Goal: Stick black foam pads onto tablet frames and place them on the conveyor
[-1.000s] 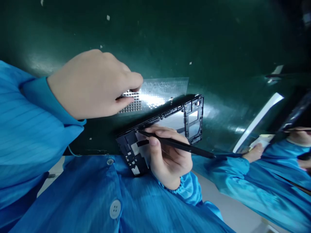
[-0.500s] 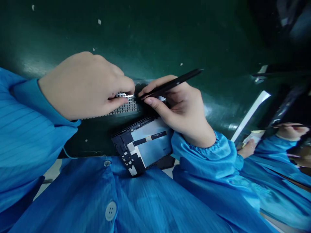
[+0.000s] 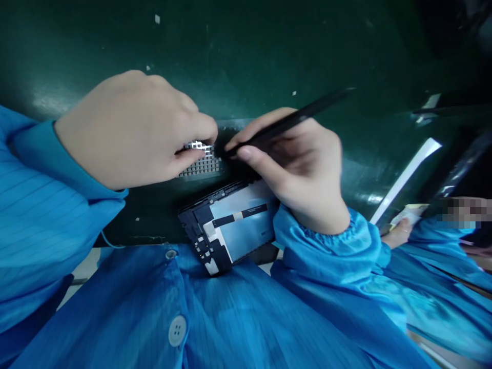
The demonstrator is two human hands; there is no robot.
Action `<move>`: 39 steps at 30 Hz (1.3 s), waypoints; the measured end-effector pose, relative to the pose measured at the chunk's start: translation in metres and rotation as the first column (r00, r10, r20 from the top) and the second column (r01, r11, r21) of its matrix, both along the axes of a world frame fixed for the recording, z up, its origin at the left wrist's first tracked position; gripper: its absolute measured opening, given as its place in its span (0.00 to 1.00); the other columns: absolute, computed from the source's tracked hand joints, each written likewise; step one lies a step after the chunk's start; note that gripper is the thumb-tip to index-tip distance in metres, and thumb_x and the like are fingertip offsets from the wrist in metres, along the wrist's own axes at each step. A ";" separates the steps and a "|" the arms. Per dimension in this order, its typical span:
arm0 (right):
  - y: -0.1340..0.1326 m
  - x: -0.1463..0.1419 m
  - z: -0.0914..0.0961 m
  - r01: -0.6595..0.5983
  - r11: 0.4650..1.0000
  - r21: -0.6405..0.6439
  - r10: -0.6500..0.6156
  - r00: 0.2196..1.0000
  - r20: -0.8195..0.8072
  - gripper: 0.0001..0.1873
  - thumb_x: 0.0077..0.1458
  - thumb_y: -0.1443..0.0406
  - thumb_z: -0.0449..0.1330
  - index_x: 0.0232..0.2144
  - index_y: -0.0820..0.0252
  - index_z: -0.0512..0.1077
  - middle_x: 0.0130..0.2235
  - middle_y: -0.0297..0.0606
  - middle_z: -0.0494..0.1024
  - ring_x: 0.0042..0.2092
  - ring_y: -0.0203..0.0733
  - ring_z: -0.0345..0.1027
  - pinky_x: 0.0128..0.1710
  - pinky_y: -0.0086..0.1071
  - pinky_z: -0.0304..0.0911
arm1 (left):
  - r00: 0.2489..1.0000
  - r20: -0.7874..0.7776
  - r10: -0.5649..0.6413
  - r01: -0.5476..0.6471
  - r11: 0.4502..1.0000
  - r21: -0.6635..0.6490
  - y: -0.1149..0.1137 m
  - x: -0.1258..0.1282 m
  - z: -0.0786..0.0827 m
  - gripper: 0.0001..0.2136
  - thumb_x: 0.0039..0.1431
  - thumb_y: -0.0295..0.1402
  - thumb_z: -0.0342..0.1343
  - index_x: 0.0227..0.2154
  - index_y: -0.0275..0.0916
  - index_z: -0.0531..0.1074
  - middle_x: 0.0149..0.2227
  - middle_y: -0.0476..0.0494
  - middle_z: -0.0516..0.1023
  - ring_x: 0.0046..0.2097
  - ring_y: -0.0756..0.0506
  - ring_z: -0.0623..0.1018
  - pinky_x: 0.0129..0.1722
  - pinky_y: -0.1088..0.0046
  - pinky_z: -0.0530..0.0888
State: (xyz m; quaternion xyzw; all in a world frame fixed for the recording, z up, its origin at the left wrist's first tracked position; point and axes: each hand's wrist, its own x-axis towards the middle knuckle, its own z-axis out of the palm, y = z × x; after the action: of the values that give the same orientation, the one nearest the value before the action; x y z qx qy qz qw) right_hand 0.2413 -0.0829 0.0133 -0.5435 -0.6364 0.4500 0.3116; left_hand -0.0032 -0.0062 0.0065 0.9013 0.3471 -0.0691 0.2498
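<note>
My left hand is closed in a pinch over a sheet of small square pads, its thumb and forefinger on the grid; the curled fingers hide part of it. Opposite, my right hand grips black tweezers like a pen, tips pointing down and left beside the sheet's right end. The tips are too dark to tell whether they hold anything. Below the hands lies an opened phone body with a pale blue panel, tilted at the table's near edge, on what look like other dark pieces.
Small white scraps are scattered on the dark green table. Towards the right lies a long white strip. A co-worker's hand holds a light-coloured sheet there, beside blue sleeves.
My right hand and the tweezers have shifted right and slightly up, away from my left hand. My left hand keeps its pinch on the sheet. The view has moved slightly.
</note>
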 end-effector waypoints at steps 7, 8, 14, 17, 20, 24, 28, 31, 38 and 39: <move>-0.090 -0.036 -0.013 0.485 0.844 0.231 -0.475 0.874 -0.102 0.07 0.72 0.65 0.65 0.50 0.48 0.77 0.41 0.36 0.81 0.43 0.44 0.83 0.44 0.43 0.84 | 0.987 -0.071 -0.147 0.157 0.974 0.163 -0.002 0.000 0.002 0.30 0.77 0.42 0.31 0.47 0.41 0.82 0.28 0.43 0.68 0.41 0.38 0.81 0.45 0.60 0.76; -0.095 -0.040 -0.018 0.487 0.834 0.259 -0.473 0.873 -0.118 0.09 0.71 0.66 0.65 0.51 0.48 0.77 0.41 0.36 0.82 0.43 0.45 0.83 0.44 0.43 0.85 | 0.986 -0.063 -0.153 0.161 0.974 0.162 -0.002 0.000 0.001 0.30 0.76 0.42 0.30 0.47 0.43 0.81 0.27 0.43 0.67 0.40 0.39 0.80 0.45 0.61 0.76; -0.091 -0.046 -0.031 0.436 0.833 0.340 -0.427 0.898 -0.108 0.13 0.68 0.71 0.67 0.52 0.51 0.78 0.42 0.37 0.85 0.44 0.44 0.84 0.45 0.42 0.85 | 0.995 0.023 -0.102 0.100 0.991 0.089 0.000 -0.003 -0.002 0.34 0.76 0.46 0.28 0.48 0.39 0.82 0.29 0.45 0.68 0.42 0.41 0.80 0.56 0.57 0.75; -0.093 -0.048 -0.023 0.404 0.842 0.357 -0.412 0.910 -0.058 0.14 0.68 0.71 0.67 0.52 0.51 0.78 0.43 0.37 0.85 0.45 0.44 0.84 0.45 0.43 0.85 | 0.994 0.048 -0.094 0.090 0.992 0.093 -0.001 -0.004 -0.004 0.35 0.76 0.47 0.27 0.46 0.38 0.82 0.31 0.45 0.71 0.44 0.42 0.80 0.58 0.58 0.75; -0.091 -0.045 -0.007 0.320 0.889 0.329 -0.357 0.932 0.058 0.16 0.66 0.73 0.68 0.53 0.52 0.78 0.45 0.39 0.86 0.47 0.46 0.85 0.48 0.44 0.84 | 0.994 0.061 -0.091 0.084 0.991 0.101 -0.001 -0.004 -0.005 0.35 0.76 0.49 0.27 0.45 0.38 0.82 0.31 0.45 0.70 0.44 0.43 0.79 0.56 0.59 0.75; -0.053 -0.024 0.010 0.223 0.944 0.244 -0.254 0.961 0.105 0.12 0.68 0.70 0.70 0.51 0.52 0.80 0.47 0.38 0.88 0.48 0.45 0.85 0.48 0.42 0.82 | 0.993 0.098 -0.069 0.066 0.997 0.027 0.000 -0.003 -0.004 0.28 0.74 0.45 0.34 0.43 0.40 0.81 0.30 0.45 0.70 0.40 0.43 0.77 0.56 0.59 0.74; -0.002 -0.002 0.003 -0.034 0.996 0.079 0.029 0.997 0.069 0.06 0.69 0.60 0.72 0.46 0.50 0.81 0.47 0.37 0.89 0.50 0.47 0.86 0.54 0.44 0.84 | 0.994 0.092 -0.054 0.052 0.998 0.029 0.001 -0.003 -0.003 0.23 0.71 0.42 0.40 0.41 0.42 0.82 0.31 0.43 0.71 0.39 0.42 0.75 0.53 0.59 0.73; 0.013 0.004 -0.006 -0.110 0.993 -0.044 0.112 0.993 0.031 0.11 0.68 0.52 0.72 0.45 0.49 0.81 0.47 0.37 0.89 0.49 0.49 0.86 0.54 0.46 0.85 | 0.995 0.085 -0.061 0.058 0.997 0.043 0.002 -0.002 -0.003 0.23 0.72 0.43 0.42 0.42 0.41 0.82 0.33 0.43 0.73 0.42 0.41 0.78 0.55 0.60 0.73; 0.015 0.001 -0.004 -0.137 0.990 -0.036 0.140 0.987 0.079 0.12 0.69 0.50 0.70 0.44 0.49 0.81 0.48 0.39 0.89 0.49 0.49 0.85 0.55 0.46 0.85 | 0.996 0.007 -0.090 0.089 0.993 0.072 0.001 -0.001 -0.001 0.23 0.73 0.41 0.40 0.44 0.41 0.83 0.32 0.40 0.74 0.40 0.40 0.76 0.50 0.61 0.73; 0.015 0.002 -0.002 -0.151 0.987 -0.046 0.154 0.985 0.073 0.13 0.69 0.50 0.71 0.44 0.49 0.81 0.47 0.39 0.89 0.49 0.49 0.85 0.55 0.45 0.84 | 0.996 0.011 -0.085 0.084 0.995 0.062 0.001 -0.001 -0.001 0.24 0.73 0.41 0.40 0.44 0.41 0.83 0.33 0.40 0.75 0.40 0.41 0.76 0.51 0.60 0.73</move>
State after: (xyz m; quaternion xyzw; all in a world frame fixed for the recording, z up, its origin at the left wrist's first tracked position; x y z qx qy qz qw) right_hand 0.2432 -0.0675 0.0110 -0.5161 -0.6784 0.4643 0.2406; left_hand -0.0045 -0.0047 0.0054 0.9228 0.3090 -0.0628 0.2213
